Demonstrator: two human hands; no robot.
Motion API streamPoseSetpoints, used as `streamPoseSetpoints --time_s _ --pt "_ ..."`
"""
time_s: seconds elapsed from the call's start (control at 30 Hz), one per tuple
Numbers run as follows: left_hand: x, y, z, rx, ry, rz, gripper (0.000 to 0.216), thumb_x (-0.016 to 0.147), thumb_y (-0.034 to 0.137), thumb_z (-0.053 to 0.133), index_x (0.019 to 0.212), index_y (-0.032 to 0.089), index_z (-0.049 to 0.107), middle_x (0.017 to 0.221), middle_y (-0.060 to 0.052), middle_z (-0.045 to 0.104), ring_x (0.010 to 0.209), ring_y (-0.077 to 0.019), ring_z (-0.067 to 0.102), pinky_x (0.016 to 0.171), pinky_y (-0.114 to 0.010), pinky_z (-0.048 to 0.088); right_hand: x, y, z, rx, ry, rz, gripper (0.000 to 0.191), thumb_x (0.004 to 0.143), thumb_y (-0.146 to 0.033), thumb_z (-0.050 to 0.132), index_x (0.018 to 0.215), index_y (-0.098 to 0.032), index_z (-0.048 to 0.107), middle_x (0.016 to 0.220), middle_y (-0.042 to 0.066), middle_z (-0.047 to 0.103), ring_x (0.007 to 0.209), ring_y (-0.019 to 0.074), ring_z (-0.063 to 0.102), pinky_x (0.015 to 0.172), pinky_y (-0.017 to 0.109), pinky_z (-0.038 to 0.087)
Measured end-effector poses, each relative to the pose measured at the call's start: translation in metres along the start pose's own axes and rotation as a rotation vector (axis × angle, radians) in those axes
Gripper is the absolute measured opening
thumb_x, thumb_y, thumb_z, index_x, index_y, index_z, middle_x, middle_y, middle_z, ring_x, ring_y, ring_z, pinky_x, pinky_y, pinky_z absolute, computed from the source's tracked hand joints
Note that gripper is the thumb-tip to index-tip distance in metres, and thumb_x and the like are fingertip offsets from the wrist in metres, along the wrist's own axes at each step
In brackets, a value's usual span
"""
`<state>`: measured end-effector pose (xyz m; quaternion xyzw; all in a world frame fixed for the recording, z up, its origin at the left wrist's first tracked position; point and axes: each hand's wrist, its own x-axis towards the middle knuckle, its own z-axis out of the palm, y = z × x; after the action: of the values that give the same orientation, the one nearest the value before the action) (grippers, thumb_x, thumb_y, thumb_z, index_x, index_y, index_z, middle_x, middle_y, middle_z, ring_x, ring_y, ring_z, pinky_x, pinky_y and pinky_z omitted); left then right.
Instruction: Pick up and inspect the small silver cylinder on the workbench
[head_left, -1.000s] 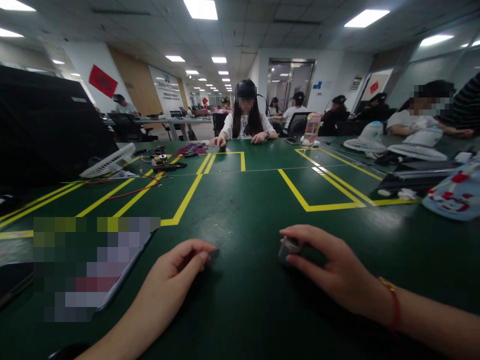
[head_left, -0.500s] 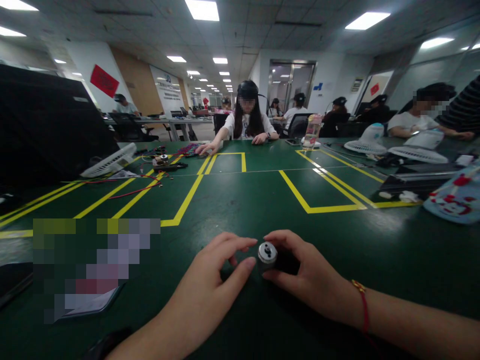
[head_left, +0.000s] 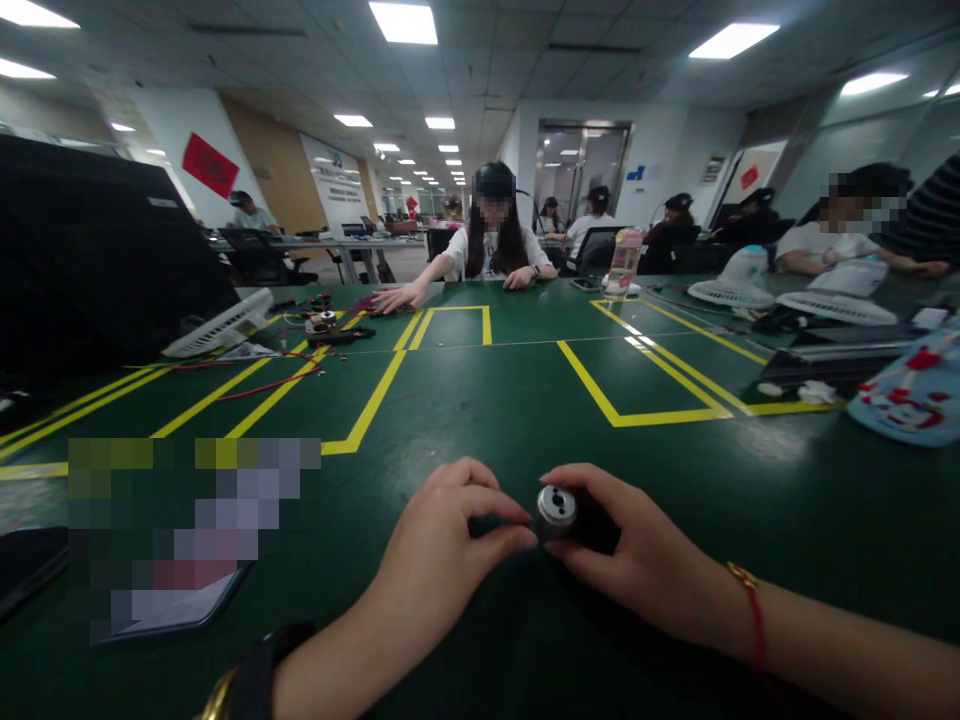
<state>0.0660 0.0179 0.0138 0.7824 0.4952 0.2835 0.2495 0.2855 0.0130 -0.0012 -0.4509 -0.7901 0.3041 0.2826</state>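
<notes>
A small silver-faced cylindrical motor (head_left: 556,512) is held just above the green table (head_left: 480,400), its round end turned toward me. My right hand (head_left: 637,560) grips the motor's dark body between thumb and fingers. My left hand (head_left: 442,555) is beside it on the left, thumb and forefinger pinched together at the motor's left edge. What, if anything, sits between those fingertips is too small to make out. A red cord bracelet is on my right wrist and a dark band on my left.
A phone-like flat device (head_left: 172,590) lies at the near left. Red wires and small parts (head_left: 300,365) lie at the far left beside a white fan grille (head_left: 217,325). Yellow tape lines (head_left: 645,400) mark the table. A person (head_left: 491,235) sits opposite; more fans and people are at the right.
My right hand carried the motor toward the centre and turned its silver end up. My left hand came in from the left and closed into a pinch against it.
</notes>
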Motion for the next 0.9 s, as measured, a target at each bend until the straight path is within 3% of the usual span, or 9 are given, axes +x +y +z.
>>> streamPoseSetpoints --time_s 0.17,0.3,0.4,0.53,0.63,0.7,0.8,0.9 --pt "0.002 -0.005 0.014 0.025 -0.05 0.009 0.007 0.073 0.03 0.078 0.08 0.03 0.078 0.088 -0.002 0.066 0.09 -0.027 0.058 0.076 -0.037 0.044 -0.002 -0.001 0.006 -0.066 -0.025 -0.079 0.055 0.079 -0.031 0.063 0.131 -0.029 0.044 0.122 0.002 0.056 0.107 0.0126 0.056 0.094 0.03 0.048" --pt "-0.005 -0.009 -0.002 -0.024 -0.048 -0.015 0.025 0.079 0.029 0.072 0.104 0.029 0.072 0.1 -0.003 0.066 0.09 -0.0236 0.06 0.077 -0.033 0.047 -0.003 0.004 -0.01 -0.119 0.09 -0.035 0.047 0.082 -0.035 0.06 0.127 -0.029 0.047 0.119 0.002 0.058 0.106 0.0129 0.057 0.094 0.029 0.048" --pt "-0.02 -0.022 -0.026 -0.104 -0.006 -0.106 0.021 0.086 0.034 0.062 0.106 0.028 0.069 0.097 -0.002 0.065 0.083 -0.0209 0.061 0.073 -0.031 0.048 -0.012 0.033 -0.048 -0.254 0.265 0.1 0.053 0.082 -0.046 0.058 0.13 -0.026 0.045 0.124 0.005 0.056 0.109 0.0177 0.057 0.095 0.035 0.048" --pt "-0.038 -0.048 -0.048 -0.207 0.007 -0.321 0.028 0.089 0.045 0.056 0.107 0.026 0.065 0.095 -0.002 0.066 0.088 -0.0236 0.062 0.073 -0.031 0.048 -0.043 0.097 -0.117 -0.557 0.528 0.386 0.065 0.076 -0.057 0.059 0.13 -0.023 0.045 0.12 0.01 0.056 0.095 0.0238 0.06 0.077 0.038 0.052" --pt "-0.044 -0.059 -0.05 -0.275 0.026 -0.397 0.03 0.089 0.048 0.054 0.108 0.026 0.064 0.089 -0.001 0.067 0.089 -0.0237 0.061 0.075 -0.032 0.047 -0.069 0.136 -0.156 -0.67 0.568 0.547 0.067 0.074 -0.062 0.057 0.126 -0.022 0.047 0.106 0.013 0.06 0.072 0.0226 0.061 0.062 0.038 0.05" --pt "-0.044 -0.06 -0.047 -0.287 0.043 -0.393 0.03 0.09 0.049 0.053 0.107 0.026 0.064 0.085 0.0 0.066 0.086 -0.0225 0.061 0.076 -0.031 0.047 -0.08 0.147 -0.168 -0.716 0.564 0.575 0.071 0.073 -0.066 0.054 0.125 -0.019 0.047 0.102 0.015 0.061 0.069 0.0248 0.06 0.059 0.04 0.048" --pt "-0.043 -0.058 -0.043 -0.278 0.057 -0.366 0.029 0.092 0.049 0.051 0.103 0.027 0.066 0.084 0.001 0.066 0.084 -0.0212 0.06 0.077 -0.03 0.046 -0.076 0.133 -0.159 -0.996 0.681 0.397 0.082 0.071 -0.07 0.054 0.129 -0.013 0.045 0.119 0.021 0.054 0.106 0.0372 0.055 0.083 0.049 0.045" --pt "-0.043 -0.056 -0.042 -0.262 0.059 -0.362 0.03 0.092 0.049 0.049 0.102 0.026 0.066 0.085 0.001 0.067 0.084 -0.0211 0.061 0.076 -0.03 0.046 -0.054 0.088 -0.115 -1.068 0.667 0.016 0.064 0.079 -0.059 0.054 0.127 -0.016 0.05 0.131 0.016 0.049 0.124 0.0332 0.043 0.102 0.049 0.032"
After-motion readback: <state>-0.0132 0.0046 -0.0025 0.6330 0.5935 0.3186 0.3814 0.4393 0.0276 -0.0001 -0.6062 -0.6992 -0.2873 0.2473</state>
